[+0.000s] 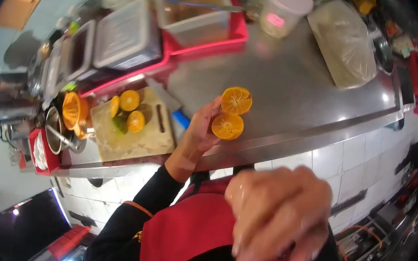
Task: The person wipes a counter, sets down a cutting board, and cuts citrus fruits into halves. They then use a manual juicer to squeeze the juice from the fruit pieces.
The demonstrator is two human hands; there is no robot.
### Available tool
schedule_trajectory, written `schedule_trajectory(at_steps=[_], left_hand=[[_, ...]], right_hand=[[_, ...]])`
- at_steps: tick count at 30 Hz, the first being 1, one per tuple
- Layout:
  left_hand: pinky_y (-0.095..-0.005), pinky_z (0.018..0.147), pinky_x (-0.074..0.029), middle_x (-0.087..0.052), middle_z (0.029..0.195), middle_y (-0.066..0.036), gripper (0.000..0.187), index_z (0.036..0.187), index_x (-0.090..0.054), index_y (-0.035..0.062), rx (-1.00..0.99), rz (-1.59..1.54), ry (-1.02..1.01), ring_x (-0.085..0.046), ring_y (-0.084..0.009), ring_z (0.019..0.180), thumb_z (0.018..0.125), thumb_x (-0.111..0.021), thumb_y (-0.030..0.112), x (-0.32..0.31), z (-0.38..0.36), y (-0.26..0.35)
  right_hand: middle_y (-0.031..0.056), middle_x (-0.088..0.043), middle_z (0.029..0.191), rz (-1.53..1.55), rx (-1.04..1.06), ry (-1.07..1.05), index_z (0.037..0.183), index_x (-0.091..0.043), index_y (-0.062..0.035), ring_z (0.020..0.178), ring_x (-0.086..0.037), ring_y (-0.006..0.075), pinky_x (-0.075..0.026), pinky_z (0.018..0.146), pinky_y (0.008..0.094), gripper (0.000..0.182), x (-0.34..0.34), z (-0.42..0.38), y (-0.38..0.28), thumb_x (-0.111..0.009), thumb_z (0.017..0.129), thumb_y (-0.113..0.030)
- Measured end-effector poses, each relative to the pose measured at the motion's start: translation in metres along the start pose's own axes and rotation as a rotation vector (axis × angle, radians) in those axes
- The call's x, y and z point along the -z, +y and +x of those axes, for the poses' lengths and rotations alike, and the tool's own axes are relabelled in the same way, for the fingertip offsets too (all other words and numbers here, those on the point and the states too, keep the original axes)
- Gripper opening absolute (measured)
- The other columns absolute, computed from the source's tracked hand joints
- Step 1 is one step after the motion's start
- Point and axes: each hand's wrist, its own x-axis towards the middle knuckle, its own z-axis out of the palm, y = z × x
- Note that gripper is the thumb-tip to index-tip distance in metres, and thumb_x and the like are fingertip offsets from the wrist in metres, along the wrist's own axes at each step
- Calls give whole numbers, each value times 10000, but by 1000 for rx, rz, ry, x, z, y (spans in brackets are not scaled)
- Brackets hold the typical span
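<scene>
My left hand is closed round two cut orange halves, held one above the other over the steel counter's front edge, cut faces toward me. Close to the camera, in front of the red apron, hangs my right hand. It looks wet and slightly blurred, its fingers loosely bent and partly apart, with nothing visible in it. On the cutting board to the left lie several more orange pieces, some with green peel. A knife with a blue handle rests at the board's right edge.
An orange citrus juicer stands left of the board beside a metal pot. Behind are lidded containers in a red tray. A white tub and a plastic bag sit on the steel counter.
</scene>
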Motion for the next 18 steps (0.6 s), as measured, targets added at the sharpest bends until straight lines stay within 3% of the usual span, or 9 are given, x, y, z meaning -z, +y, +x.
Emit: schedule_trajectory(at_steps=[1, 2, 4, 6, 8, 9, 12, 14, 18], left_hand=[[-384, 795, -493, -561, 1112, -196, 480, 1236, -430, 2, 20, -66, 63, -601, -285, 889, 935, -363, 369, -12, 20, -10], [-384, 795, -493, -561, 1112, -196, 480, 1236, -430, 2, 49, -63, 74, -601, -285, 889, 935, -363, 369, -22, 36, -15], [-386, 746, -508, -575, 1050, -206, 500, 1209, -447, -4, -23, 33, -108, -605, -284, 846, 929, -347, 398, -46, 59, -20], [-375, 719, -514, -585, 1033, -166, 464, 1179, -471, 19, 42, -57, -136, -606, -248, 848, 931, -370, 399, -66, 78, -28], [-368, 705, -512, -583, 989, -155, 469, 1172, -471, 23, 67, -76, -88, -605, -247, 829, 938, -349, 411, -84, 96, -31], [-368, 705, -512, -583, 989, -155, 469, 1172, -471, 23, 62, -75, -94, -605, -247, 829, 938, -349, 411, -91, 102, -32], [-364, 711, -508, -562, 1001, -150, 486, 1179, -428, 33, -70, 90, -81, -600, -238, 825, 927, -362, 443, -111, 109, -37], [-343, 778, -477, -523, 1065, -145, 570, 1193, -370, 43, 10, 116, -126, -570, -229, 912, 874, -449, 509, -119, 106, -37], [-348, 833, -429, -481, 1105, -178, 648, 1190, -326, 0, -68, 237, -149, -525, -235, 985, 809, -564, 468, -117, 107, -57]], right_hand=[[149, -625, 757, 83, 60, 34, 733, -659, 20, 595, -509, 196, -351, 505, 312, 300, 10, 0, -7, -615, 840, -257], [149, -625, 757, 84, 62, 65, 733, -659, 20, 595, -509, 196, -351, 505, 312, 300, 25, -4, -14, -615, 840, -257], [50, -589, 680, 49, 190, 68, 815, -654, 13, 552, -523, 213, -366, 475, 327, 337, 55, -15, -26, -574, 870, -309], [61, -581, 667, 69, 143, 118, 773, -635, 14, 533, -514, 211, -357, 457, 316, 282, 84, -31, -39, -604, 852, -255], [155, -612, 761, 104, 46, 2, 791, -640, 62, 571, -502, 204, -341, 485, 322, 244, 118, -50, -41, -595, 842, -172], [155, -612, 761, 100, 47, -4, 791, -640, 62, 571, -502, 204, -341, 485, 322, 244, 127, -59, -40, -595, 842, -172], [162, -606, 781, 233, -22, -138, 857, -619, 80, 542, -512, 241, -367, 461, 344, 196, 136, -93, -27, -587, 830, -112], [75, -573, 646, 441, 47, 42, 712, -606, 6, 520, -510, 221, -362, 466, 312, 212, 137, -113, -12, -573, 849, -153], [85, -559, 653, 387, -40, 59, 710, -582, 2, 539, -515, 229, -382, 487, 321, 172, 170, -125, -3, -538, 839, -104]])
